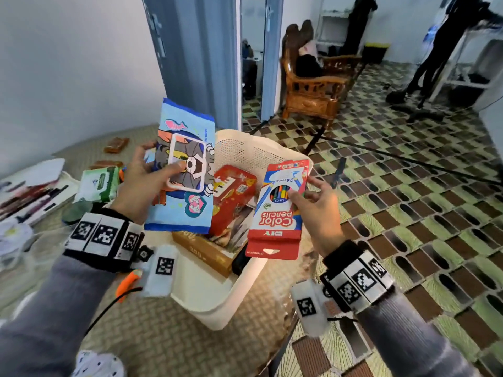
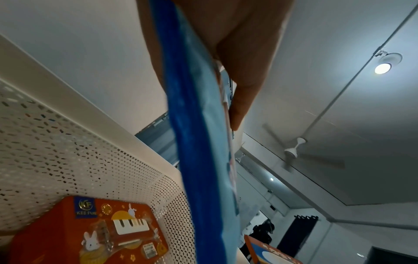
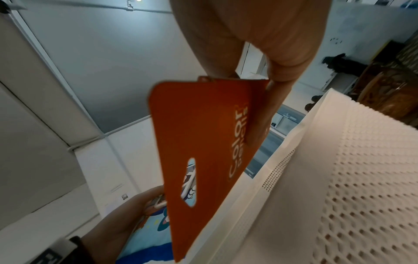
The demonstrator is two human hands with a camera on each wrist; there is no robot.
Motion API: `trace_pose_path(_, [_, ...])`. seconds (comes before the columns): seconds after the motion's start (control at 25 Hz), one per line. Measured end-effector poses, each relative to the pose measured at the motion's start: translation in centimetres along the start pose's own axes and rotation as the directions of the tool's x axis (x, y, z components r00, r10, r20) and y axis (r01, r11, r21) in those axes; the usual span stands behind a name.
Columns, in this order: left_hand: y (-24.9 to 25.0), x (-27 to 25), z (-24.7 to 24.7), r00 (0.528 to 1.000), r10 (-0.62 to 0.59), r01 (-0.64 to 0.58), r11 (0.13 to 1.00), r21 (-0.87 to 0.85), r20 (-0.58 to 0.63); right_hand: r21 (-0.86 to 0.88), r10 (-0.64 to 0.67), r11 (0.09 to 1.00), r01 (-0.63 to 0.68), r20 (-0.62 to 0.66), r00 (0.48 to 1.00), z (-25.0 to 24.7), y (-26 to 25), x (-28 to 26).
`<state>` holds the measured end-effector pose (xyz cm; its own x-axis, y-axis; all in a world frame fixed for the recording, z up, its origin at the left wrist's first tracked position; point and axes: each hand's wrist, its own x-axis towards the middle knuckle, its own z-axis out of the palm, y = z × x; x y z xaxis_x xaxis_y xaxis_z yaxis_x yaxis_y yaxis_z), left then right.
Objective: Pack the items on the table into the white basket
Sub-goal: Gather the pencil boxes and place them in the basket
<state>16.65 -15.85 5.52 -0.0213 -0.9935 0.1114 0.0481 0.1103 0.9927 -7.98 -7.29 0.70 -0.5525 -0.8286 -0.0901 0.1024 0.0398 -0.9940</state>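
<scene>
In the head view the left hand (image 1: 141,186) holds a blue cartoon wet-wipes pack (image 1: 185,170) and the right hand (image 1: 321,210) a red color pencils box (image 1: 280,202), both over the white basket (image 1: 217,300), which already contains a red tin (image 1: 234,197) and a brown box (image 1: 206,248). At nine o'clock a green wipes pack (image 1: 99,183) and art supplies are left on the tabletop (image 1: 163,344), so I judge packing partway done. The left wrist view shows the thumb (image 2: 239,100) pinching the blue pack edge-on above the tin; the right wrist view shows fingers (image 3: 262,116) clamping the pencils box beside the basket rim.

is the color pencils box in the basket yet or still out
Out: the right hand holds the color pencils box above the white basket rim.
</scene>
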Motion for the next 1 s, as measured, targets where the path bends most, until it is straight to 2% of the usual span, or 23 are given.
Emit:
trace_pose_path(0.28, [-0.8, 3.9, 0.0, 0.989, 0.050, -0.053, 0.999, -0.011, -0.142, -0.058, -0.043, 0.997, 0.052, 0.156, 0.987, 3.9, -2.4, 6.5])
trace_pose_path(0.36, [-1.3, 4.6, -0.3, 0.979, 0.038, -0.040, 0.999, -0.009, -0.201, -0.070, -0.041, 0.996, 0.057, 0.211, 0.977, 5.4, -3.2, 7.8])
trace_pose_path(0.64, [-3.3, 6.3, -1.9, 0.963, -0.033, 0.026, 0.999, -0.028, -0.269, -0.120, -0.064, 0.985, 0.121, 0.392, 0.918, 9.2, -5.2, 11.3])
trace_pose_path(0.84, [-5.5, 5.7, -2.3, 0.947, -0.091, 0.076, 0.995, -0.058, -0.309, -0.183, -0.078, 0.960, 0.212, 0.552, 0.830, 10.4, -5.6, 13.1])
trace_pose_path(1.0, [-6.4, 5.0, -1.6, 0.921, -0.104, 0.089, 0.994, -0.057, -0.377, -0.251, -0.054, 0.911, 0.327, 0.713, 0.699, 11.9, -5.8, 15.9])
